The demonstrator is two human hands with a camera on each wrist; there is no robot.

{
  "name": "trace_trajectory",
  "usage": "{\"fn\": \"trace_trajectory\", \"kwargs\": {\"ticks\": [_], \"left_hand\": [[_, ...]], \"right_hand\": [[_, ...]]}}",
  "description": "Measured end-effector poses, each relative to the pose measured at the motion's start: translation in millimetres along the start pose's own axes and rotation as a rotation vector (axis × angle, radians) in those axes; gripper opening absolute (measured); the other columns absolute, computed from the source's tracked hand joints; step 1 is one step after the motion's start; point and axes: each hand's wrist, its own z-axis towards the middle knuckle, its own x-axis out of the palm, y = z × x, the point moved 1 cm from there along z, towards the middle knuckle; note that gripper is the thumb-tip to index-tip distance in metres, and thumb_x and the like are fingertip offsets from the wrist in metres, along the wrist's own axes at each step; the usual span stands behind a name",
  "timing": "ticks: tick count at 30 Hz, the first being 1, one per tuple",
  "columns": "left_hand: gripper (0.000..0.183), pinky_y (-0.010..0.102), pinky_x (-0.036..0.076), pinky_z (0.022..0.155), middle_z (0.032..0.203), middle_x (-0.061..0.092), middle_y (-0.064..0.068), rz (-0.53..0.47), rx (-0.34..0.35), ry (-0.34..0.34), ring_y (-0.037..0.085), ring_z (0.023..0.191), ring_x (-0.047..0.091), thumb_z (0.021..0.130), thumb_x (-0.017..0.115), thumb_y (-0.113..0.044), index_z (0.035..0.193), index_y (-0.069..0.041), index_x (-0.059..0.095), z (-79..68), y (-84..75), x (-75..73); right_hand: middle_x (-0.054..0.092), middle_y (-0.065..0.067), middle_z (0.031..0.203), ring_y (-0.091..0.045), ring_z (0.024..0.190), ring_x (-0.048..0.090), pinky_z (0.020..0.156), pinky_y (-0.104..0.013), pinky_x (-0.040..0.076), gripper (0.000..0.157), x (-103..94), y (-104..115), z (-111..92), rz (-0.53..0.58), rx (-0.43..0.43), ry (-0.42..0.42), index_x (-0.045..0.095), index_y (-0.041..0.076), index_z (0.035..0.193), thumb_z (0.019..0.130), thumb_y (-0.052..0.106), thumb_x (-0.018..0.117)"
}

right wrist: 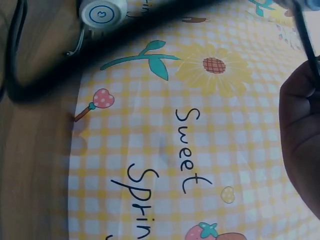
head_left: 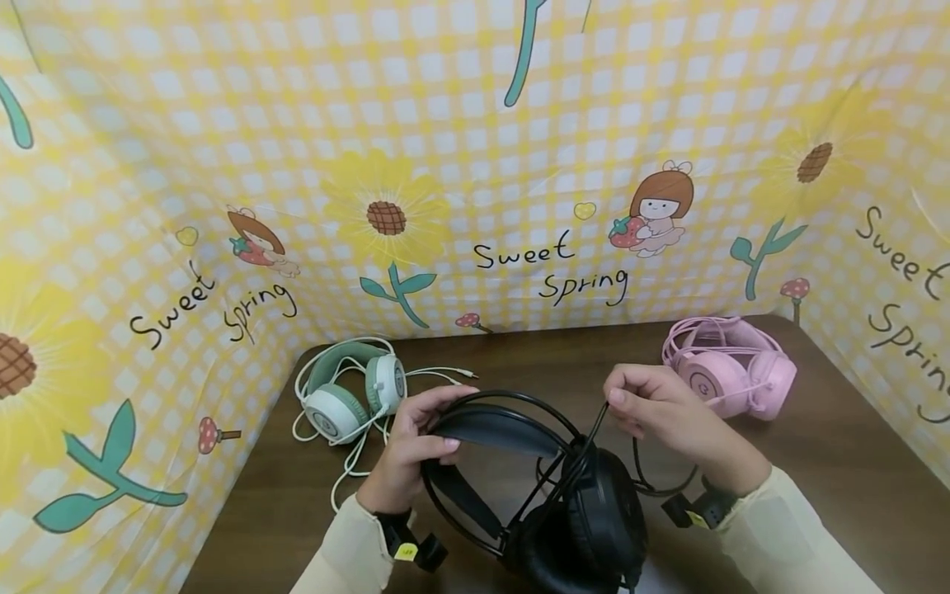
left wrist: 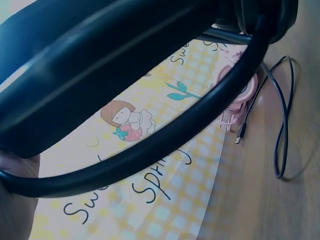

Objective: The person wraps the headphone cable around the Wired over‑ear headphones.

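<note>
Head view: the black headphones (head_left: 604, 511) are nearer the camera than the pink headset (head_left: 731, 379), to its left. Left hand (head_left: 408, 450) grips the headband (head_left: 490, 425); right hand (head_left: 660, 404) pinches the cable (head_left: 597, 425). I'd expect light, springy handling, safest by the headband, cable limp.

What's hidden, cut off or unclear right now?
Head: lower end of black over-ear headphones, cut off by bottom edge.
Head: round emblem on pink over-ear headphones, too small to read.
Left wrist: left hand, mostly cut off by left edge.
Right wrist: right hand, partly cut off by right edge.
Right wrist: black strip, too blurred to identify.
</note>
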Motion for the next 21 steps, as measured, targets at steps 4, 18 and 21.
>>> {"fn": "trace_trajectory", "kwargs": {"ticks": [4,18,21], "left_hand": [[0.054,0.029,0.029,0.045,0.105,0.063,0.006,-0.040,0.026,0.019,0.012,0.055,0.042,0.077,0.049,0.012,0.129,0.001,0.059,-0.2,2.5,2.1],[0.055,0.022,0.030,0.046,0.109,0.063,0.005,-0.154,0.034,0.003,0.012,0.054,0.038,0.078,0.047,0.007,0.131,-0.002,0.058,-0.7,6.9,10.5],[0.057,0.024,0.028,0.045,0.107,0.062,0.004,-0.160,0.044,-0.002,0.012,0.053,0.036,0.078,0.045,0.007,0.133,-0.002,0.057,0.5,6.8,11.8]], "right_hand": [[0.041,-0.010,0.056,-0.022,0.045,0.040,0.044,-0.034,0.036,0.015,0.5,-3,3,0.016,-0.048,0.015,0.053,0.006,0.087,0.101,0.004,0.047],[0.035,-0.012,0.056,-0.023,0.043,0.034,0.040,-0.032,0.034,0.024,11.4,-30,8,0.135,-0.045,0.061,0.054,0.003,0.087,0.101,0.022,0.049],[0.034,-0.012,0.057,-0.023,0.044,0.033,0.039,-0.033,0.032,0.027,12.6,-32,10,0.144,-0.039,0.056,0.053,0.000,0.088,0.102,0.023,0.048]]}}
